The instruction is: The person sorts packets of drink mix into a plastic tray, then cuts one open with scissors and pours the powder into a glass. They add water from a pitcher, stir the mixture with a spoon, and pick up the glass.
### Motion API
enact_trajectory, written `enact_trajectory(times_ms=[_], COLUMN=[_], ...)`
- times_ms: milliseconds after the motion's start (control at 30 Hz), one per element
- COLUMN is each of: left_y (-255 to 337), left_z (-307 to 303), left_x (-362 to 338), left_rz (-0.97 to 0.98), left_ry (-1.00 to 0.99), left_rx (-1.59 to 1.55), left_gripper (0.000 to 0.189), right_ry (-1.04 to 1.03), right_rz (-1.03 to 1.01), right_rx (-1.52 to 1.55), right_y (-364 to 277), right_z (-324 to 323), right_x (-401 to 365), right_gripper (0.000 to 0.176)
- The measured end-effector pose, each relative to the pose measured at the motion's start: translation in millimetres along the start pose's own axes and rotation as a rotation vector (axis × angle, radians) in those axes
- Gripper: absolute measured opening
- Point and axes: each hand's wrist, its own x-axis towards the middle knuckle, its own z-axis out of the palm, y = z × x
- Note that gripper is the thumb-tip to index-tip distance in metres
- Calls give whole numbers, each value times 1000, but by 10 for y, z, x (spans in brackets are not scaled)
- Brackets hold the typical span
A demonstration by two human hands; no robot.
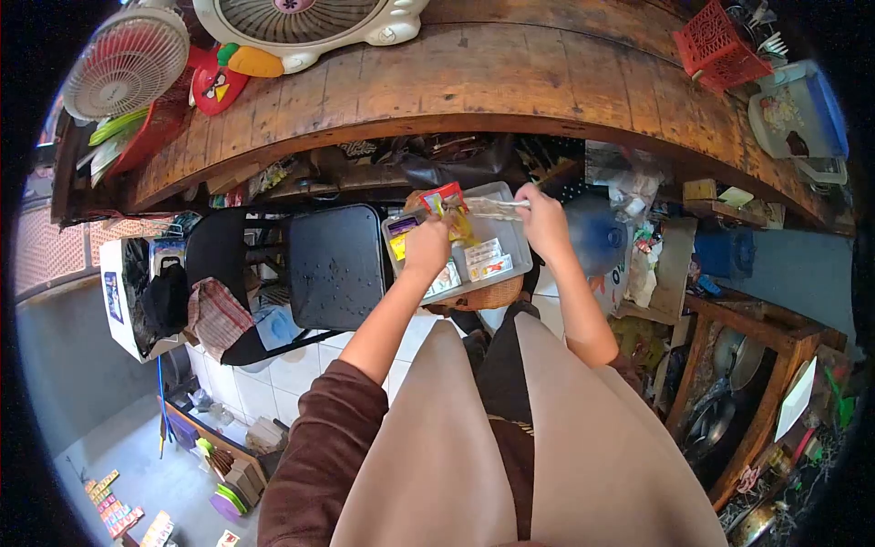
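Packet (447,197) in red-yellow, lettering illegible, pinched by left hand (428,244); right hand (544,224) grips clear bag (493,209).

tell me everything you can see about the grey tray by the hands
The grey tray looks like slightly translucent plastic, rectangular with rounded corners and raised sides. It sits open side up, a little askew, above a woven surface showing past its near edge, right of a black seat. White packets lie inside, with a red-and-yellow packet towards its far side. The left hand is over it, the right hand by its right side; contact with the rim is unclear.
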Motion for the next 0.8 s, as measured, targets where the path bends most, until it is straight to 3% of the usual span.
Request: enact_trajectory(times_ms=[33, 167, 267, 333, 367, 467, 600, 667, 733, 800], left_y=[119, 217, 178, 121, 10, 28, -89, -91, -136, -200], left_z=[-142, -160, -127, -111, 4, -125, -30, -88, -77, -35], left_x=[-4, 122, 260, 360, 401, 480, 678, 697, 676, 677], left_rz=[-15, -75, 30, 77, 191, 356, 498, 386, 346, 310], left_ry=[-41, -28, 72, -38, 138, 121, 144, -27, -42, -49], left_rx=[91, 218, 451, 523, 614, 637, 682, 748, 636, 520], left_gripper=[22, 18, 15, 16, 17, 16, 16, 24, 23, 23], right_ry=[-8, -127, -161, -196, -187, -265, -234, -9, -13, 67], right_rz=[-1, -73, -131, -170, -185, -225, -200, -197, -136, -136], right_rx=[45, 91, 75, -3, 6, 134, 301, 205, 203, 104], right_y=[-32, -54, -96, -144, -150, 40, 229, 265, 261, 242], right_z=[-73, -251, -218, -138, -45, 437, 969, 1124, 1187, 1198], right_x=[-64, -208, -195, -162, -126, 8, 134, 159, 156, 95], right_gripper=[17, 16, 15, 14, 13, 15, 15, 17, 18, 34])
